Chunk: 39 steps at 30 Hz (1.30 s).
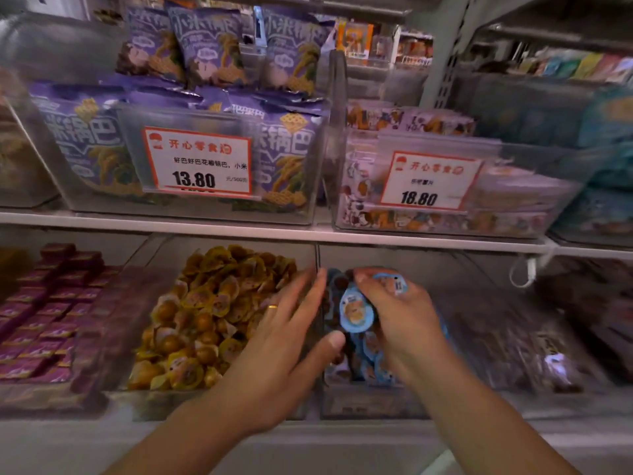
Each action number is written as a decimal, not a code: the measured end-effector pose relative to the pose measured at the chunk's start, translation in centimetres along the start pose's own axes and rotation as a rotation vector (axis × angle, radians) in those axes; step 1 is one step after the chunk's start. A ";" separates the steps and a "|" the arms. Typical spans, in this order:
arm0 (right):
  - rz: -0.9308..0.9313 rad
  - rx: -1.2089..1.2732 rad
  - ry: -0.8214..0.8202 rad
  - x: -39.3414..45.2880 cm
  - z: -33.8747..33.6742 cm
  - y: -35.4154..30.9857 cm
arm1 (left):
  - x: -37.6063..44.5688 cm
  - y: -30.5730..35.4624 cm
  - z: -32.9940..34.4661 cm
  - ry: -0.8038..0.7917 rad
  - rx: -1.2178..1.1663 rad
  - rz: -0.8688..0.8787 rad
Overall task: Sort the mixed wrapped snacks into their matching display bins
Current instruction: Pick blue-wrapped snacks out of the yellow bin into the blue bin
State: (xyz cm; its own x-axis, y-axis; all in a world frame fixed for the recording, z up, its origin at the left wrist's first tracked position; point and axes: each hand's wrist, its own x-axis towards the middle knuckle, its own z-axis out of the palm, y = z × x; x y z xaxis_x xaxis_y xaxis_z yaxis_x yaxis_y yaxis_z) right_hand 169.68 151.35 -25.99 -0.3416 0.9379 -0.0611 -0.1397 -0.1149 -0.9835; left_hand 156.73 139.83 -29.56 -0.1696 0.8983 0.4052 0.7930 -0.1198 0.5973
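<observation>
Blue-lidded round snack cups are gripped in the right hand, fingers curled round a small bunch of them; one cup faces the camera, another shows at the knuckles. The bunch is held above the clear bin on the lower shelf, where more blue cups are piled. The left hand is spread wide, fingers straight, nothing held; a ring is seen on one finger. It hovers over the divider between the blue-cup bin and the bin to its left, thumb near the held cups; contact cannot be told because of blur.

Yellow-wrapped round snacks fill the bin just left of the blue cups. Further left, purple square packets are laid in rows. To the right of the blue-cup bin, dark brownish wrapped items are seen, too blurred to identify.

On the upper shelf, purple snack bags are stacked in a clear bin with a price tag reading 13.80. Beside it on the right, a bin of cartoon-printed packs carries a tag reading 18.80. A white shelf edge separates the two levels.
</observation>
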 end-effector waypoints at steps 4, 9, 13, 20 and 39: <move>0.013 -0.269 -0.021 2.6 -3.2 1.2 | 0.3 -4.1 -1.5 0.003 0.104 -0.132; 0.128 -0.679 -0.378 3.0 -4.6 1.8 | -0.2 -7.0 -3.1 -0.108 0.159 -0.201; -0.046 -0.348 -0.242 2.3 -3.6 0.7 | -0.4 -7.2 -3.7 -0.289 0.127 -0.165; -0.639 -0.856 -0.433 -1.3 -0.1 2.4 | 2.0 -5.5 -1.2 -0.745 0.084 -0.096; -0.776 -1.078 -0.524 -0.9 -0.1 3.3 | 3.0 -5.4 -1.1 -0.517 0.296 0.020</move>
State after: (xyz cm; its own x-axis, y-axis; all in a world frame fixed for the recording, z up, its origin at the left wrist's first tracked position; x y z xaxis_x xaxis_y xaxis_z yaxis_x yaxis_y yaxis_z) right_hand 169.58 150.15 -29.19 -0.8382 0.3923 0.3788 0.2343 0.8863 -0.3994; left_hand 151.37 142.68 -30.83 0.0954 0.9953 -0.0190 0.9350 -0.0830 0.3447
